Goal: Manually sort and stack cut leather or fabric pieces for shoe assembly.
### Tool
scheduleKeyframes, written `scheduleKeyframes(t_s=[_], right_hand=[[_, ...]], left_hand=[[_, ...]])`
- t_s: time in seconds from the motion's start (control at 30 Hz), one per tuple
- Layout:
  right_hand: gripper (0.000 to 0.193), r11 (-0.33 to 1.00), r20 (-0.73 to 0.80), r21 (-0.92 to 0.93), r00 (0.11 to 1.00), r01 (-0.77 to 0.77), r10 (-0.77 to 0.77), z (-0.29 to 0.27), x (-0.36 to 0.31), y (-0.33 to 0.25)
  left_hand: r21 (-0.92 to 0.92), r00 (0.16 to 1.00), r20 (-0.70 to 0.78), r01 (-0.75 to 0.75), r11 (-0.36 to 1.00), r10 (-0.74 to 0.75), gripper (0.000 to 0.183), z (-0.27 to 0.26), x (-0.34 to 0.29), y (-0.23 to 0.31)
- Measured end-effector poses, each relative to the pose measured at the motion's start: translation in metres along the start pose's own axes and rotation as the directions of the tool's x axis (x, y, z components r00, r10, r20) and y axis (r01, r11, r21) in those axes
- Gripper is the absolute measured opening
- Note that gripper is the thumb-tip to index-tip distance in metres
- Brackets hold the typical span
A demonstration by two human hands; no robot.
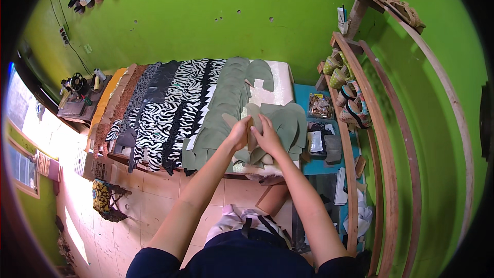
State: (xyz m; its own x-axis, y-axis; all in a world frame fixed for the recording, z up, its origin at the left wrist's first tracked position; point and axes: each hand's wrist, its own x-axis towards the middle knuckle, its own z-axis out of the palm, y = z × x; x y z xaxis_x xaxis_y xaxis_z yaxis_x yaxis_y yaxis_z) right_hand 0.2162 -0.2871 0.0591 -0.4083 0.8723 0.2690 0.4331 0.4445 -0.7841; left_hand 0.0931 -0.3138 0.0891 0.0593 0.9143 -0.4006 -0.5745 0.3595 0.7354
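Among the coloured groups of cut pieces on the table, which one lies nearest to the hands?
The plain grey-green pieces, beside left hand and right hand alike; the zebra-striped pieces and yellow pieces lie farther left.

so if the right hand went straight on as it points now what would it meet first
Probably the small, rounded grey-green piece at the fingertips of the right hand; beyond it, seemingly the row of overlapping grey-green flat pieces, though depth is unclear.

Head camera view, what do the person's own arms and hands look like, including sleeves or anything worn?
The sleeves are short and dark navy, leaving the forearms uncovered. The hands are ungloved, with no watch or bracelet visible on either wrist.
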Motion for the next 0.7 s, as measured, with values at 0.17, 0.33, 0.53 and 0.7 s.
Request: scheduleKeyframes(t_s=[0.17,0.33,0.53,0.7], right_hand=[[0.039,0.998,-0.063,-0.018,0.996,0.062,-0.063,0.001,-0.003,-0.004],[0.029,0.901,-0.027,0.396,0.978,-0.18,0.207,-0.01,0.008,0.034],[0.045,0.954,-0.299,-0.005,0.911,-0.3,0.285,-0.032,0.007,0.044],[0.069,0.868,0.038,0.475,0.989,-0.145,0.145,-0.019,0.003,0.006]], left_hand=[[-0.004,0.999,0.02,0.028,1.0,-0.028,0.049,-0.006,-0.009,-0.001],[-0.112,0.994,0.103,0.035,0.993,-0.024,0.045,-0.014,-0.007,-0.005],[-0.147,0.999,0.02,-0.023,0.989,0.026,0.046,-0.018,-0.018,0.0],[-0.007,0.992,0.073,-0.105,0.994,0.105,0.056,-0.002,-0.014,-0.009]])
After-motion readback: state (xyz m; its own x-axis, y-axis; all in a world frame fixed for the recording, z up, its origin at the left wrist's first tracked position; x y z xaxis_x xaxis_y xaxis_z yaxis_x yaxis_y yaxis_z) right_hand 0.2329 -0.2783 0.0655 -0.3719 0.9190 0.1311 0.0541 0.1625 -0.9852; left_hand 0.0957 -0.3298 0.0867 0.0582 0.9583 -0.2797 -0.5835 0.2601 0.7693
